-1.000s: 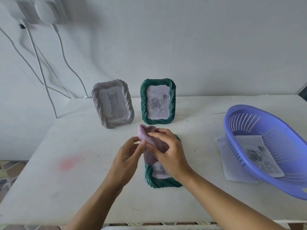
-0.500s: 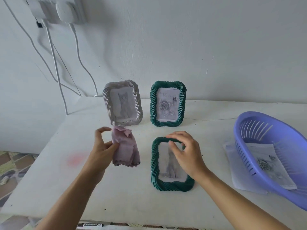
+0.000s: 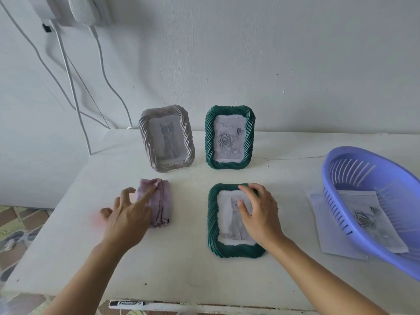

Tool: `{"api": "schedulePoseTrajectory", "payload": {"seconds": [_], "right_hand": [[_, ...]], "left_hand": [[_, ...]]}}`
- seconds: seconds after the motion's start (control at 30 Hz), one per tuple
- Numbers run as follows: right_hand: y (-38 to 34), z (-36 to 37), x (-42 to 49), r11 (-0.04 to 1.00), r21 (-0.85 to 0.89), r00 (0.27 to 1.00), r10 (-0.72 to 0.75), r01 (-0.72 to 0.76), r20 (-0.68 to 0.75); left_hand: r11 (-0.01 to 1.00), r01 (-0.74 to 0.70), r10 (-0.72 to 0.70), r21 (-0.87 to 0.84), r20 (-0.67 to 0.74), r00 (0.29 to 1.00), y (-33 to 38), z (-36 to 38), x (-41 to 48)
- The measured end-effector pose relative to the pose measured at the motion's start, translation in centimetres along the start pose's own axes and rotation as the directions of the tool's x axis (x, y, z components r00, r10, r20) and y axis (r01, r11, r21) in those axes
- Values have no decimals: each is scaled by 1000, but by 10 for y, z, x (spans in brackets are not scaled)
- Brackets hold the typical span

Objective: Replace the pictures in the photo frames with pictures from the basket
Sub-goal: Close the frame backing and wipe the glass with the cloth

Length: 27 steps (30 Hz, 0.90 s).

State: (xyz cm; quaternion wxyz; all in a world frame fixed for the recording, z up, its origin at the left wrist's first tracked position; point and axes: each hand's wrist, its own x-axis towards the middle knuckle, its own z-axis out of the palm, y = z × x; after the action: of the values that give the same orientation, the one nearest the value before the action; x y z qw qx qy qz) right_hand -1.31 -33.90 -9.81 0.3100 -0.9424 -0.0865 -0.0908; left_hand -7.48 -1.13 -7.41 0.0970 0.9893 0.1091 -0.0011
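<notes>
A green frame [image 3: 212, 226] with a cat picture lies flat on the white table [image 3: 193, 273]. My right hand [image 3: 259, 215] rests on its top right part, fingers spread over the picture. A folded pink cloth [image 3: 162, 201] lies to the left, and my left hand [image 3: 128, 218] hovers at its left edge, fingers apart, one fingertip touching it. Upright at the back stand a grey frame [image 3: 167, 138] with a cat picture and a green frame [image 3: 229, 137] with a rose picture. The purple basket [image 3: 372, 201] at right holds a rose picture [image 3: 366, 218].
A sheet of paper [image 3: 329, 233] lies under the basket's left side. White cables [image 3: 72, 87] hang down the wall at left from a socket. A black marker [image 3: 127, 303] lies on a ledge below the table's front edge. The floor shows at far left.
My left hand carried the pink cloth off the lying frame, set it down on the table to the left and let go. My right hand stayed on the frame.
</notes>
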Motion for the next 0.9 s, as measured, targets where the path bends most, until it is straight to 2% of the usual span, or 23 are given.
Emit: {"api": "schedulePoseTrajectory", "payload": {"seconds": [0.1,0.23,0.33,0.4,0.47,0.6,0.9], "right_hand": [[3,3,-3,1000,-13,1000,15,-14,18],[6,4,-6,998,-51,999,23,-21,39],[4,3,-4,997,-72,998,28,-25,48],[2,2,-4,997,-79,998,31,-27,52],[3,0,-3,996,-88,999,20,-15,48],[6,-1,-4,996,-83,999,-3,7,54],[7,-6,-6,999,-17,997,-28,30,76]], "left_hand": [[995,-65,64,69,17,998,8,3,-2],[996,-88,87,6,76,993,-2,4,13],[964,-229,225,138,45,973,2,-8,21],[979,-174,168,110,60,984,5,-11,25],[989,-113,116,99,-23,993,11,-8,24],[954,-220,228,202,-17,974,16,5,12],[939,-224,223,262,31,974,-16,2,12]]}}
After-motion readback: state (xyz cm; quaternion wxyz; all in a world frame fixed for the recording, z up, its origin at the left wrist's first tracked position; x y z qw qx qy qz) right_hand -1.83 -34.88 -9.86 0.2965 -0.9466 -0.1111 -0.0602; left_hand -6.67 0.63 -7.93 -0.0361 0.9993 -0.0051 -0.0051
